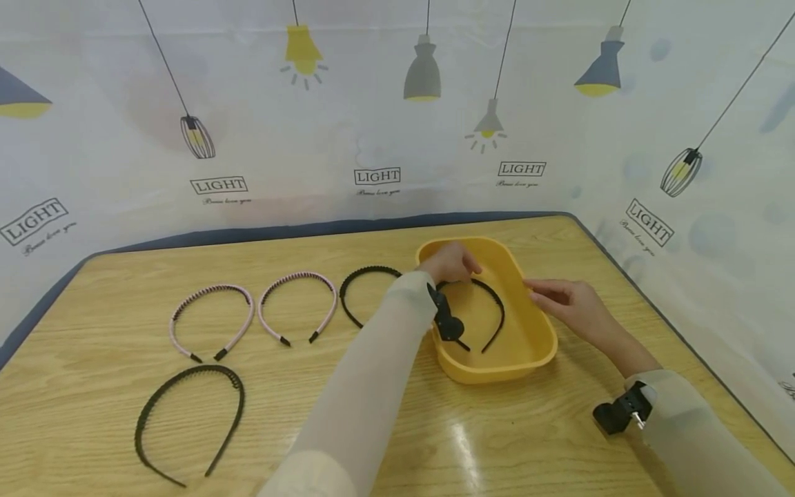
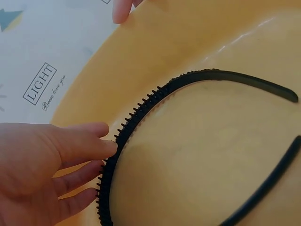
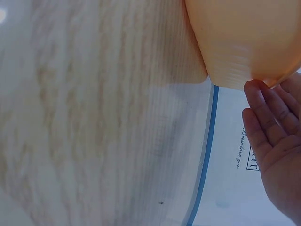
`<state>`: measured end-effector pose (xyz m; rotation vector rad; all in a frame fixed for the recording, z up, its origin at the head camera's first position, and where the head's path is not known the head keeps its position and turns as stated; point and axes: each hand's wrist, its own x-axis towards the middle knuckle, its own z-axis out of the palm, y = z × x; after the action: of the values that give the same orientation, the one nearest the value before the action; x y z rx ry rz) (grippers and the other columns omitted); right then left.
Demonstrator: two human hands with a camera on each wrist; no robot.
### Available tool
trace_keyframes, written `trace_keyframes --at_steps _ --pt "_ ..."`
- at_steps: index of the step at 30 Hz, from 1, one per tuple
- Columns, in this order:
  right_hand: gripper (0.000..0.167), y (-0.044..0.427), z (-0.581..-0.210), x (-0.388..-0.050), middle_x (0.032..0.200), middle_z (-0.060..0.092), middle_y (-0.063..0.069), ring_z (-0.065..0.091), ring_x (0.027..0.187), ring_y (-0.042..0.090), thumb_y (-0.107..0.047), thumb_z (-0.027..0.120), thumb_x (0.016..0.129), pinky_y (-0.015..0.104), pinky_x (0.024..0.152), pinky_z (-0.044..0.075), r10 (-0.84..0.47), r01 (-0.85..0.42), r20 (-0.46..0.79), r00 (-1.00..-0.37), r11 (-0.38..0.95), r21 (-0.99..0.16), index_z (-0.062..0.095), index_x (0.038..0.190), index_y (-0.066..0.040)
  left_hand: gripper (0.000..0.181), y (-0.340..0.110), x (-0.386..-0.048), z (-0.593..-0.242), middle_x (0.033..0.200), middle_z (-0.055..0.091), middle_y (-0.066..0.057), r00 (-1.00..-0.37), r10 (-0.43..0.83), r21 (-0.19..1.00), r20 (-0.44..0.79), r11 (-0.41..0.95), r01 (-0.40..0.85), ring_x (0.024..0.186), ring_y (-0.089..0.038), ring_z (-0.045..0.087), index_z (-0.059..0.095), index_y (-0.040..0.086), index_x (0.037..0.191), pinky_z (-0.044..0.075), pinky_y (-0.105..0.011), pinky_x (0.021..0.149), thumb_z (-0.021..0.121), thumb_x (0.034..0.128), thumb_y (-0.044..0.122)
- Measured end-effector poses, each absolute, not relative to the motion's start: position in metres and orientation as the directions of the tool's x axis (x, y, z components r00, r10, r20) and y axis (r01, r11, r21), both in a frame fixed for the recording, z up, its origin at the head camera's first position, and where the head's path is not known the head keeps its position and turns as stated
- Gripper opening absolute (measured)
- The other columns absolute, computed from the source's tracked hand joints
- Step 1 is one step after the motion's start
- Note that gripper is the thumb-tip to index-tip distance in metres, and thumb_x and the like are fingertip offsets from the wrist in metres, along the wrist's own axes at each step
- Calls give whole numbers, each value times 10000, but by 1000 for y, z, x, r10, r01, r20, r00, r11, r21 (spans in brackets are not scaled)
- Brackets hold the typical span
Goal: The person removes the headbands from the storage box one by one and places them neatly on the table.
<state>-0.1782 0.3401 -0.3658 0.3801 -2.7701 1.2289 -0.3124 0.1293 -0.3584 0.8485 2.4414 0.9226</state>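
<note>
A yellow plastic tub point(image 1: 528, 345) stands on the table with a black toothed headband point(image 1: 497, 304) lying inside it. Over the tub's far left part is my left hand point(image 1: 448, 262). In the left wrist view its thumb tip point(image 2: 110, 149) meets the headband's toothed outer edge, and the other fingers are loosely spread beside that edge, not wrapped round it. My right hand point(image 1: 574, 307) is at the tub's right side. Its fairly straight fingers point(image 3: 270, 110) touch the outer wall near the rim in the right wrist view.
Left of the tub lie two pink headbands, one farther left point(image 1: 248, 324) and one nearer the middle point(image 1: 263, 310). A black headband point(image 1: 373, 268) is partly hidden by my left arm; another point(image 1: 141, 421) lies at front left. A lamp-print sheet point(image 1: 310, 138) backs the table.
</note>
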Motion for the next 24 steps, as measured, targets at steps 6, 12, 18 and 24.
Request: trace_keyframes --at_steps 6,12,18,24 --pt "388 341 -367 -178 1200 567 192 523 926 -109 -204 545 934 141 754 471 -184 -257 180 -966 642 -722 549 1242 32 330 131 -313 -361 1126 625 -69 -735 658 668 -166 623 407 1001 -167 559 672 79 1122 459 -212 759 593 835 -65" --pt "387 341 -366 -178 1198 569 191 518 928 -114 -205 543 935 130 754 465 -187 -268 192 -963 645 -716 550 1241 33 379 133 -313 -361 1140 628 -52 -744 643 649 -182 647 401 1034 -157 557 670 93 1130 454 -180 733 558 831 -111" --pt "379 342 -366 -177 1198 569 193 526 929 -107 -191 542 935 134 752 468 -197 -282 202 -959 637 -718 550 1241 33 397 133 -314 -362 1138 629 -73 -739 647 641 -187 651 406 1041 -174 551 678 75 1109 404 -159 648 512 825 -148" --pt "378 342 -367 -178 1200 566 196 529 929 -104 -186 544 935 140 752 472 -197 -281 200 -960 632 -722 549 1239 38 397 132 -314 -365 1135 632 -72 -746 636 649 -196 655 388 1038 -173 558 674 77 1112 387 -159 613 504 834 -150"
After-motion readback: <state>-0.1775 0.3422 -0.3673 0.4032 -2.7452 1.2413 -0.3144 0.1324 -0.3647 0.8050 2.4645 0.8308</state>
